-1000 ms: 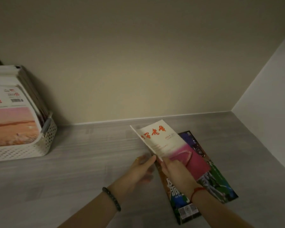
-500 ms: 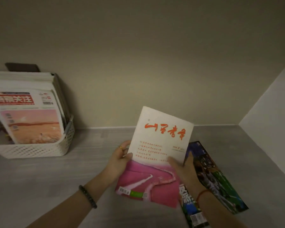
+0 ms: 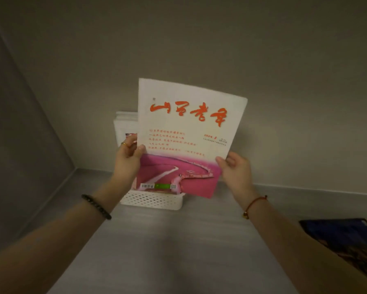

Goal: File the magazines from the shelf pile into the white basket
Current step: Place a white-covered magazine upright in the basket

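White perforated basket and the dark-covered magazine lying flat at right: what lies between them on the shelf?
In the head view, only bare grey shelf separates the basket from the magazine.

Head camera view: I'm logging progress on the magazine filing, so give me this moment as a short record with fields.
held item: white and pink magazine with red title, upright, cover facing the camera
left hand: grips the magazine's left edge
right hand: grips its right edge
white basket: on the grey shelf, behind the held magazine
basket contents: filed magazines standing upright
left to file: dark magazine lying flat at the right
stage: magazine held above the basket, not yet in
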